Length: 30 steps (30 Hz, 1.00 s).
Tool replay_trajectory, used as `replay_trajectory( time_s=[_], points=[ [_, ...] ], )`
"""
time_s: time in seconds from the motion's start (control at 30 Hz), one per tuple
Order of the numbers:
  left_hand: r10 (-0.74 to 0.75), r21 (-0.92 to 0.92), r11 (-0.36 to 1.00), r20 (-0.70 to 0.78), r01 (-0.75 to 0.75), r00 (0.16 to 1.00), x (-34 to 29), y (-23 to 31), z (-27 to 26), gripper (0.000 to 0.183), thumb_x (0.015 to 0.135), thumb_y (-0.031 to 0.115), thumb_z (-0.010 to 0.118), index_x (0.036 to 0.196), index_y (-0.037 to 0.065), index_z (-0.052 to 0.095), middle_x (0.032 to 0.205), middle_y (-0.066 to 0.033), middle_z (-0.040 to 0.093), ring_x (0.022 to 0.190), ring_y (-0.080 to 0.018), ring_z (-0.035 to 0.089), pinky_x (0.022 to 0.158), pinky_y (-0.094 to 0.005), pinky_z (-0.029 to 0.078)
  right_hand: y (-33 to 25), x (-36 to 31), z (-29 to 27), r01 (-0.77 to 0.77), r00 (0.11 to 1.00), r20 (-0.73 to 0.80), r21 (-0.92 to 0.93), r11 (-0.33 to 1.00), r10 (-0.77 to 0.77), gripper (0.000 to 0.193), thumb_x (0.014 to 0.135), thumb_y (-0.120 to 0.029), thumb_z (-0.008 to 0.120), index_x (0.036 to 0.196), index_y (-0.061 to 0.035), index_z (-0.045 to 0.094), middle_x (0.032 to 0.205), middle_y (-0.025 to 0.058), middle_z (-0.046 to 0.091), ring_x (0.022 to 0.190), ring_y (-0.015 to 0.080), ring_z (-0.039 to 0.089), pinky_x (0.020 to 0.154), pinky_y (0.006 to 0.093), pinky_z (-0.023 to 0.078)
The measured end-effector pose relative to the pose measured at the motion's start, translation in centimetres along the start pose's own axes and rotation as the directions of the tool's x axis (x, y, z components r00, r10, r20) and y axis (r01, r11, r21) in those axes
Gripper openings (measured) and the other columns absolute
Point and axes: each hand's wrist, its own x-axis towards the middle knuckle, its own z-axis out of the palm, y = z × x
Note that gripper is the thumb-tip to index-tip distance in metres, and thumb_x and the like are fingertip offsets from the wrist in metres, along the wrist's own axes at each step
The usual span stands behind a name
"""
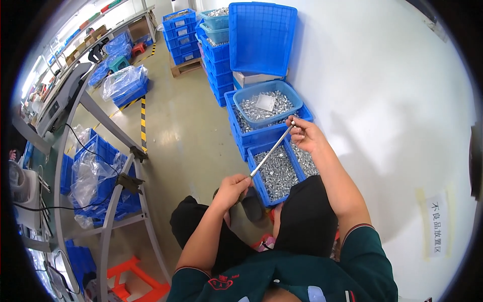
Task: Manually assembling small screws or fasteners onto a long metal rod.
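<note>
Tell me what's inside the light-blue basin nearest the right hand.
The basin holds small silvery parts, with a white card-like piece on top. Whatever lies beneath is hidden.

Right arm [344, 178]'s stretched further out, and the right hand [305, 134] has its thumb and fingertips pinched together. Left hand [234, 189] sits lower and closer in, back of it facing up, fingers curled into a grip. Knees [308, 209] are bent and spread apart.
</note>
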Motion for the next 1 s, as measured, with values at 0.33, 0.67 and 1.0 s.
replay_trajectory(
  time_s=[0.33,0.67,1.0],
  points=[
    [0.043,-0.018,0.999,0.004,-0.043,0.999,0.1,-0.6,-0.5,0.023,0.088,0.022,0.053,0.085,0.000,0.060,0.063,0.0010,0.051,0.060,-0.0072,0.046,0.058,-0.0214,0.036,0.4,-0.2,1.3,-0.117,0.990,0.078,0.023,0.993,0.115,0.012,0.084,-0.009,0.052,0.088,0.0008,0.055,0.089,0.0140,0.055,0.053,0.0091,0.044,0.038,0.0179,0.036],
    [0.082,0.015,0.997,-0.012,-0.081,0.997,-0.2,-1.0,-0.8,0.025,0.088,0.023,0.052,0.085,-0.001,0.060,0.064,0.0008,0.051,0.061,-0.0073,0.045,0.058,-0.0215,0.036,0.7,-1.1,2.3,-0.115,0.986,0.126,0.001,0.993,0.114,0.013,0.084,-0.012,0.052,0.085,0.0007,0.055,0.086,0.0143,0.055,0.054,0.0100,0.041,0.039,0.0186,0.034],
    [0.091,-0.050,0.994,-0.079,-0.095,0.993,0.7,-0.6,-0.2,0.026,0.089,0.024,0.049,0.084,0.001,0.059,0.061,0.0020,0.049,0.059,-0.0063,0.042,0.055,-0.0209,0.032,2.7,-1.5,3.9,-0.048,0.981,0.138,-0.506,0.861,0.136,0.028,0.092,-0.025,0.048,0.097,0.0005,0.058,0.081,0.0027,0.052,0.066,0.0094,0.048,0.052,0.0226,0.040]
  ],
)
